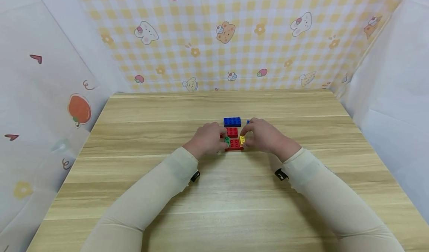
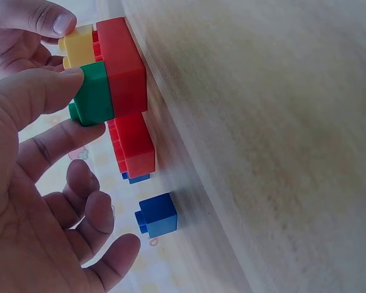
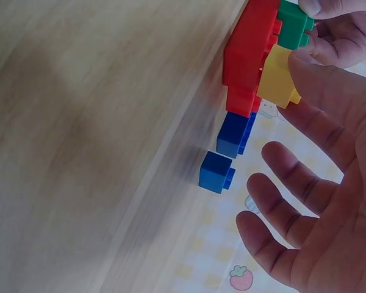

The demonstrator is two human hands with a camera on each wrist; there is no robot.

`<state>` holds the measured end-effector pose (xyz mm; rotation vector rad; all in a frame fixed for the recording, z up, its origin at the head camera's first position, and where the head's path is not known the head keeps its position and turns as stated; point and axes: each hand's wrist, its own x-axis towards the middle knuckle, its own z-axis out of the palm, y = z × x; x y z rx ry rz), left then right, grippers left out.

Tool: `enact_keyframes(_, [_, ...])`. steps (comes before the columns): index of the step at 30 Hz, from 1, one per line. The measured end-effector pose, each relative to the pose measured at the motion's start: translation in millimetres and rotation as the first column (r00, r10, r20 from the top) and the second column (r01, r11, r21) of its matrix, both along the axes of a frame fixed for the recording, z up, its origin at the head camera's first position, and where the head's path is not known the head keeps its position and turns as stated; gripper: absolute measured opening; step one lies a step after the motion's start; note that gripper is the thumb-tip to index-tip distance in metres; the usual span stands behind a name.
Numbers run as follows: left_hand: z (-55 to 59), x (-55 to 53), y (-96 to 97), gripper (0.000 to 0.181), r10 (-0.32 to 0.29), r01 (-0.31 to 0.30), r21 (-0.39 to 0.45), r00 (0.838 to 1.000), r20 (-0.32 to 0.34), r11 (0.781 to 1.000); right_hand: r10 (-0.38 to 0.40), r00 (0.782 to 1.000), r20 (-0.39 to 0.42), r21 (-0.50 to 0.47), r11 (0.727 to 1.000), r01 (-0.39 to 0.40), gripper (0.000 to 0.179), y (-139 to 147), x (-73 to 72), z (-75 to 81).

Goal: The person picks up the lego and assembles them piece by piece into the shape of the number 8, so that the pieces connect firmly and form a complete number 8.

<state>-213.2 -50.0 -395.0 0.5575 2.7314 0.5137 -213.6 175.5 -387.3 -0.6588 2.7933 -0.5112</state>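
Note:
A red brick (image 1: 234, 144) with studs on top lies between the two hands. My left hand (image 1: 209, 138) pinches a small green brick (image 2: 94, 94) between thumb and index finger, at the red brick's left end. At the right end, a small yellow brick (image 3: 277, 76) is pinched by the thumb and index finger of my right hand (image 1: 264, 136). Both small bricks sit over the red brick's studs. The other fingers of each hand are loosely bent and hold nothing, as the wrist views show.
Behind lies another red brick (image 1: 232, 132), partly covered by the left fingers, then a long blue brick (image 1: 232, 122). Small blue bricks show beyond the hands, one in the left wrist view (image 2: 158, 215) and one in the right (image 3: 216, 172). A patterned cloth (image 1: 214, 39) hangs behind the wooden table (image 1: 151, 132).

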Motion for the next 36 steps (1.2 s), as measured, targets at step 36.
enact_keyframes(36, [-0.1,0.7,0.9,0.012,0.004,-0.005,-0.014,1.000,-0.030,1.000,-0.097,0.977,0.189,-0.129,0.984,0.122,0.024,0.0,-1.3,-6.8])
